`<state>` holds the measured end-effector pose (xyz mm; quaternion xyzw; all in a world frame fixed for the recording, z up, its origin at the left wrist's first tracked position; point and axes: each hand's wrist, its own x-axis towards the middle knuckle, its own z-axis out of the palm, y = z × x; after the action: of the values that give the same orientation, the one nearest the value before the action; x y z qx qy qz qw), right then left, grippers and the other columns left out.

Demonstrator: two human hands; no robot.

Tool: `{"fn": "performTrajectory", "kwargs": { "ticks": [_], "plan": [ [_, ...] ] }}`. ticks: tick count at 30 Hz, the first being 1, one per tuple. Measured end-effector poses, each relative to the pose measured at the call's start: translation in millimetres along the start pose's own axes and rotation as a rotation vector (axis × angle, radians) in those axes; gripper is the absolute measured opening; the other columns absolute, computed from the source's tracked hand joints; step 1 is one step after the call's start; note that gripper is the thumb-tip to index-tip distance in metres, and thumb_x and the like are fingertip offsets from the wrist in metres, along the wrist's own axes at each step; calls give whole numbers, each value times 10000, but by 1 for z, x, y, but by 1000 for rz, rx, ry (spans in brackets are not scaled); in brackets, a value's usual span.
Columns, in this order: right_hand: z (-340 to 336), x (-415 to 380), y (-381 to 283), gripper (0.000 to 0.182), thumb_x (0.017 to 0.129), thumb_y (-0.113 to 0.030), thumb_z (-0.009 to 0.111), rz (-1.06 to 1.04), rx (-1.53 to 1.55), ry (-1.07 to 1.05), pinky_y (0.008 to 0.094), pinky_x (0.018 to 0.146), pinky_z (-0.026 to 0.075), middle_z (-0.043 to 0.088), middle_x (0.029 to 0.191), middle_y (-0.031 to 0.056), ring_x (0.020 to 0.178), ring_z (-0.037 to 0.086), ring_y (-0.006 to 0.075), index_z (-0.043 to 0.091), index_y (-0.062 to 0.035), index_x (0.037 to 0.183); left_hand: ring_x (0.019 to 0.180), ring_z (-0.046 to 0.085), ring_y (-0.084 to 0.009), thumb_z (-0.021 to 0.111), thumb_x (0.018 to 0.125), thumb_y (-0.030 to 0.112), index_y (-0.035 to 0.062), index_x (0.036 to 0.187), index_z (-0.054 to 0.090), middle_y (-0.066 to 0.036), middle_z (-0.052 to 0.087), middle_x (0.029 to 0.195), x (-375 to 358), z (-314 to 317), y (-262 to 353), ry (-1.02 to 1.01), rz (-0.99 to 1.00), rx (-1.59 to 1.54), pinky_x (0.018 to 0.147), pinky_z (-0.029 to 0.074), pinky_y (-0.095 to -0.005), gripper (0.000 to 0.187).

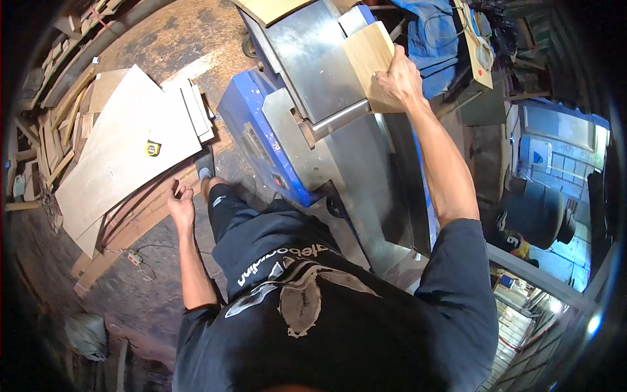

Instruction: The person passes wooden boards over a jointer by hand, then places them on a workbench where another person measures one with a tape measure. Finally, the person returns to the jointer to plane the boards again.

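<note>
My right hand (400, 77) grips the edge of a light wooden board (371, 53), with the thumb on its face. The board rests on the metal bed of a jointer (307, 55), against its right side. A cylindrical cutter head (341, 121) lies across the bed just below the board. My left hand (181, 204) hangs at my side, away from the machine. Its fingers are loosely bent and apart, with nothing in them. It is nearest to a large pale plywood sheet (124, 153).
A yellow tape measure (152, 148) lies on the plywood sheet. The jointer's blue base (245, 98) stands beside my legs. Wood offcuts (65, 124) are piled at the left. A blue tarp (431, 39) hangs behind the board. A power socket (134, 257) with a cord lies on the floor.
</note>
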<state>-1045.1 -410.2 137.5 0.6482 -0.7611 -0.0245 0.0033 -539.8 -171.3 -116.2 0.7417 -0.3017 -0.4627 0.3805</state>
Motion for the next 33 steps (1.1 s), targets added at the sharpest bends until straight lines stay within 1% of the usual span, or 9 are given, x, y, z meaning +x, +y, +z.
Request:
{"fn": "performTrajectory", "kwargs": {
  "ticks": [13, 18, 23, 25, 26, 27, 28, 29, 33],
  "plan": [
    [-1, 25, -13, 596, 767, -251, 760, -8, 0, -23, 538, 909, 517, 663, 1102, 330, 1057, 645, 483, 454, 20, 1200, 1188, 568, -229, 630, 880, 23, -69, 1467, 411, -190, 508, 1446, 4, 25, 9, -53, -2, -12, 1014, 468, -340, 632],
    [-3, 33, -20, 605, 771, -259, 758, 5, -4, -16, 530, 921, 518, 664, 1113, 322, 1059, 647, 480, 452, 26, 1207, 1134, 596, -196, 622, 896, 34, -57, 1457, 432, -151, 595, 1332, 4, 47, 21, -89, -86, -77, 983, 475, -316, 599],
    [5, 57, -15, 684, 755, -325, 807, -34, -66, -2, 515, 908, 536, 674, 1090, 317, 1043, 654, 483, 444, 6, 1231, 1119, 621, -201, 568, 916, 75, -35, 1402, 502, -128, 647, 1265, 4, 121, -42, -372, -336, 30, 925, 503, -307, 502],
    [7, 57, -14, 681, 773, -352, 811, -47, -30, -12, 510, 892, 543, 673, 1079, 319, 1034, 656, 482, 442, -3, 1228, 1099, 647, -248, 613, 859, 103, -29, 1297, 610, -127, 694, 1187, -24, 155, -39, -565, -439, 65, 930, 508, -334, 457],
    [13, 63, -9, 672, 783, -358, 797, -65, -79, -14, 510, 895, 535, 672, 1085, 319, 1040, 651, 487, 441, -5, 1230, 1107, 649, -247, 620, 850, 119, -14, 1273, 639, -130, 693, 1218, -34, 171, -36, -646, -467, 247, 940, 496, -323, 443],
    [8, 59, -14, 691, 781, -339, 789, -53, -90, -18, 511, 947, 523, 674, 1114, 310, 1076, 654, 464, 439, -1, 1272, 1164, 632, -234, 620, 850, 119, 4, 1288, 638, -147, 681, 1267, -44, 190, -50, -724, -487, 167, 961, 483, -323, 454],
    [8, 60, -14, 689, 783, -342, 785, -56, -95, -17, 512, 946, 520, 674, 1116, 309, 1077, 652, 466, 440, 1, 1271, 1164, 632, -234, 620, 850, 119, 4, 1288, 638, -147, 681, 1267, -40, 233, -112, -717, -496, 168, 961, 483, -323, 454],
    [6, 60, -15, 687, 785, -346, 781, -57, -107, -16, 513, 944, 517, 673, 1119, 308, 1079, 650, 468, 442, 3, 1270, 1121, 645, -234, 589, 847, 57, 13, 1321, 614, -147, 696, 1223, -49, 259, -180, -716, -377, 27, 937, 490, -310, 476],
    [2, 58, -20, 683, 782, -355, 778, -12, -69, -78, 508, 937, 521, 673, 1121, 306, 1081, 647, 471, 446, 7, 1256, 986, 656, -205, 530, 861, -18, 23, 1363, 575, -115, 694, 1201, -81, 246, -115, -560, -479, -217, 833, 507, -282, 506]
  ]
}}
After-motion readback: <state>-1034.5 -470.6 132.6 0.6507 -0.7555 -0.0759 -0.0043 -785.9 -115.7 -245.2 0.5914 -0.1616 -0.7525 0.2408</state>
